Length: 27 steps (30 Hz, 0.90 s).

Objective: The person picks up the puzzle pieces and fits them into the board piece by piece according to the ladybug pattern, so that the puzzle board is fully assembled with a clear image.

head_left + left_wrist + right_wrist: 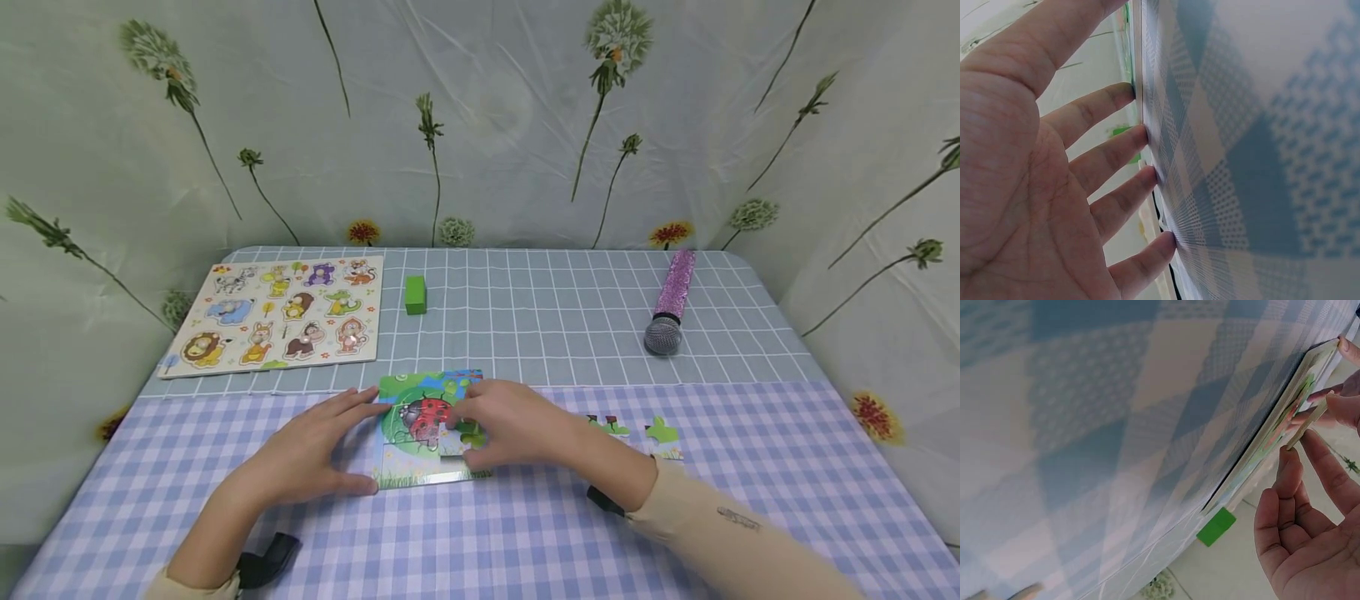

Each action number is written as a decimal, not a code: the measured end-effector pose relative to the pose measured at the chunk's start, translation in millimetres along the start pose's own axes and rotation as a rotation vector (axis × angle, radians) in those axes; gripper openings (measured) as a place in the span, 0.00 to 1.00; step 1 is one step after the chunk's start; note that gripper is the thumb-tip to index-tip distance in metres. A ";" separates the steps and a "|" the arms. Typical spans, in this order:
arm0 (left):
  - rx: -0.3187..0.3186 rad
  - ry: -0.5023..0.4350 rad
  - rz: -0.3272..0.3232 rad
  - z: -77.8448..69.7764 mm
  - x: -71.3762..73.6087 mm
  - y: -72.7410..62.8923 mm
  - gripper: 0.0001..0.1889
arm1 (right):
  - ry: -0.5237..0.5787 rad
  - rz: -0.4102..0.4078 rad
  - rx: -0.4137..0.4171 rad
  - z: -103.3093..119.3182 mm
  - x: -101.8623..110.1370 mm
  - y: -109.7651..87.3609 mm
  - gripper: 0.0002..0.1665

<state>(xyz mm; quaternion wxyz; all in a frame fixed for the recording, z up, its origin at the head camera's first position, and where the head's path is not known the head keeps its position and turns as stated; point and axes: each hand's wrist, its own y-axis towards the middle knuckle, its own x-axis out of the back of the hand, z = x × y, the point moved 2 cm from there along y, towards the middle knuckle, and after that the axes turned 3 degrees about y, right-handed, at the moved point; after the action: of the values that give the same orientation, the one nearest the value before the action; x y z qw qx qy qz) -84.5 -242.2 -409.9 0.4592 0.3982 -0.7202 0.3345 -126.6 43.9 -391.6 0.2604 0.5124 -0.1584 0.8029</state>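
From where I stand, the right hand [517,425] has its thumb and fingers clamped on a thin piece [1310,421], tipped up on edge over the right part of the ladybug puzzle [393,457]. The left hand [318,446] has its fingers apart and fairly straight, set against the puzzle's left side, so I'd guess it is there to keep the thing steady.

My worry is that pinch: it's a narrow grip, and a small twist could drop the piece askew across the puzzle, its tabs riding over a neighbour. Pressing down on it crooked might pop up the pieces round it. And if the left hand eased off, a push from the right could skid the puzzle over the checked cloth [525,533] on the bench.

Right of the puzzle lie loose pieces [663,430], partly behind the right forearm. That arm crosses close by, and a sleeve [720,525] dragged back carelessly might scatter them or flip one over.

The green block [416,297] just beyond the puzzle, the animal board [280,333] beyond it to the left and the mic [672,300] far off to its right look safely out of reach of any slip
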 end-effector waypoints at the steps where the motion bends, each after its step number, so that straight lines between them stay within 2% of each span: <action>1: 0.002 -0.001 0.002 0.1 0.0 0.2 0.51 | 0.001 0.003 0.006 0.8 -1.0 1.9 0.19; 15: 0.011 -0.002 0.005 0.7 0.4 0.8 0.51 | 0.003 0.072 0.055 15.1 -11.6 24.8 0.20; 27: 0.004 -0.006 0.001 0.8 1.0 0.4 0.51 | -0.044 0.113 0.101 24.1 -18.9 39.9 0.20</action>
<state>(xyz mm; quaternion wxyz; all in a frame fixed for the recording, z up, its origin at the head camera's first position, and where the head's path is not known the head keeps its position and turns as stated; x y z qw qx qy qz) -85.3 -242.9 -409.3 0.4560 0.3998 -0.7212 0.3349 -125.5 -5.9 -397.9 0.1849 0.5325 -0.1520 0.8119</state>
